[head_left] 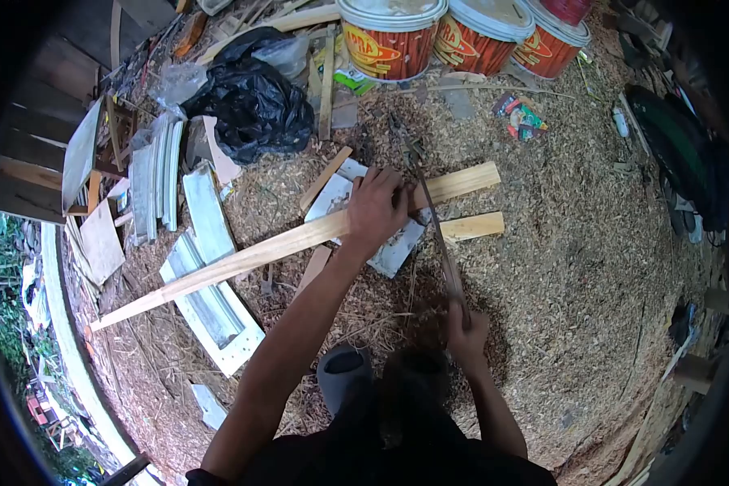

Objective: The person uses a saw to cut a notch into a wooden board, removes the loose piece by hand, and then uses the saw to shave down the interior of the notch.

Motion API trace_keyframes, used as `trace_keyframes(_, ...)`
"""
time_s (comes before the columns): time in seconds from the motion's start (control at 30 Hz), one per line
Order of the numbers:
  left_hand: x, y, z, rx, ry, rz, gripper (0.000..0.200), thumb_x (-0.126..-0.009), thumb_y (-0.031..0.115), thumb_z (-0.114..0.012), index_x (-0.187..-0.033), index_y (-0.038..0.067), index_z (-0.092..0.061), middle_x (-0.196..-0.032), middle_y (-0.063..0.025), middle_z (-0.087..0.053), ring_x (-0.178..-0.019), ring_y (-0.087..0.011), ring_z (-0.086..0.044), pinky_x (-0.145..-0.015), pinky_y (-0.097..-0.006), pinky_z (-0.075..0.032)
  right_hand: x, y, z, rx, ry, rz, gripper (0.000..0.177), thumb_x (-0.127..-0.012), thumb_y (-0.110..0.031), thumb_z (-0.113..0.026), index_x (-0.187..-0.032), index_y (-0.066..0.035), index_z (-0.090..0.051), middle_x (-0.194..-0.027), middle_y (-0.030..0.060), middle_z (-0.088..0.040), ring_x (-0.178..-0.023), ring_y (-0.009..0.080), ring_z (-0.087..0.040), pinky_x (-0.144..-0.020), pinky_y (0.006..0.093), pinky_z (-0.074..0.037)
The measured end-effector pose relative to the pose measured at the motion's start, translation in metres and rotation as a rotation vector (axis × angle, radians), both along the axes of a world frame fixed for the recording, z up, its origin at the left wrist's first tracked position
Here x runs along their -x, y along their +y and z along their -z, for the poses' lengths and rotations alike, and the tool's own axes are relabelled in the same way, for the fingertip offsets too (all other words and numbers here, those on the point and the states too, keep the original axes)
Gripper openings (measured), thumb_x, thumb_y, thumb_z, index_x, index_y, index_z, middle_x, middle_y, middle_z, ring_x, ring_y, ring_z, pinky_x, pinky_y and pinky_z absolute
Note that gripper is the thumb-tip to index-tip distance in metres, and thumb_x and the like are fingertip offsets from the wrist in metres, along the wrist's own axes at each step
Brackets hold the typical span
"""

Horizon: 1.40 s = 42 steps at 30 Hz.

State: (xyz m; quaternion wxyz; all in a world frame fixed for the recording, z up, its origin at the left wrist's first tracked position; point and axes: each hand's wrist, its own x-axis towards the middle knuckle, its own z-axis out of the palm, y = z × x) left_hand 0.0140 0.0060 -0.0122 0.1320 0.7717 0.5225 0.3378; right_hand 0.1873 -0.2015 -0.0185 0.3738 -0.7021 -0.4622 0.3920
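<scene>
A long pale wooden plank [259, 253] lies slantwise across the middle of the view. My left hand [374, 209] is closed over it near its right end, fingers wrapped on the wood. In my right hand [468, 338] is the handle of a handsaw [447, 263]. Its narrow blade points away from me and crosses the plank just right of my left hand. Beneath the plank sits a whitish, scuffed board [395, 249]. A short wooden piece [475, 227] lies right of the blade, below the plank's end.
Wood shavings [575, 267] cover the ground. Paint buckets [393, 49] stand at the back, beside a black plastic bag [255, 105]. Pale moulded panels [212, 296] lie to the left, under the plank's far end. My grey shoes [344, 373] are close below the work.
</scene>
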Motion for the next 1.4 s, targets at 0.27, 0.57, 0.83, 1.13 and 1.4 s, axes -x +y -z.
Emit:
trace_keyframes(0.27, 0.001, 0.003, 0.002, -0.038, 0.038, -0.014, 0.014, -0.081, 0.014, -0.063, -0.075, 0.005, -0.054, -0.072, -0.0077, -0.054, -0.076, -0.0288, -0.052, -0.068, -0.0410, -0.037, 0.005, 0.032, -0.023, -0.066, -0.060, -0.059, 0.039, -0.091, -0.023, -0.058, -0.060, 0.000, -0.056, -0.045, 0.0026, -0.042, -0.044, 0.0061, -0.041, -0.041, 0.0289, -0.031)
trace_keyframes(0.57, 0.000, 0.002, 0.004, 0.003, 0.016, -0.019, 0.013, -0.081, 0.013, -0.062, -0.076, 0.005, -0.053, -0.077, -0.0079, -0.054, -0.081, -0.0293, -0.052, -0.070, -0.0414, -0.039, 0.006, 0.030, 0.011, -0.059, -0.032, -0.028, 0.041, -0.093, -0.024, -0.057, -0.058, -0.001, -0.052, -0.047, -0.0033, -0.040, -0.045, 0.0050, -0.038, -0.043, 0.0277, -0.029)
trace_keyframes(0.83, 0.002, 0.004, 0.004, 0.017, 0.039, -0.012, 0.012, -0.081, 0.013, -0.062, -0.077, 0.004, -0.053, -0.080, -0.0096, -0.053, -0.084, -0.0304, -0.052, -0.073, -0.0427, -0.041, 0.005, 0.022, -0.012, -0.027, 0.070, 0.015, 0.040, -0.092, -0.024, -0.058, -0.059, -0.001, -0.054, -0.048, -0.0035, -0.039, -0.046, 0.0040, -0.036, -0.042, 0.0281, -0.029)
trace_keyframes(1.13, 0.003, 0.007, 0.008, 0.051, -0.031, -0.021, 0.015, -0.081, 0.016, -0.062, -0.077, 0.004, -0.054, -0.080, -0.0112, -0.052, -0.083, -0.0315, -0.054, -0.073, -0.0430, -0.041, 0.007, 0.039, -0.001, 0.007, 0.091, 0.012, 0.041, -0.092, -0.026, -0.058, -0.059, -0.001, -0.054, -0.046, -0.0030, -0.038, -0.045, 0.0051, -0.034, -0.041, 0.0291, -0.028)
trace_keyframes(1.4, 0.002, 0.005, 0.007, 0.022, -0.007, -0.036, 0.015, -0.081, 0.015, -0.063, -0.077, 0.003, -0.054, -0.079, -0.0115, -0.052, -0.081, -0.0318, -0.054, -0.072, -0.0427, -0.042, -0.002, -0.003, -0.021, 0.018, 0.061, 0.007, 0.041, -0.093, -0.022, -0.057, -0.058, -0.001, -0.053, -0.049, -0.0047, -0.041, -0.046, 0.0033, -0.037, -0.041, 0.0270, -0.028)
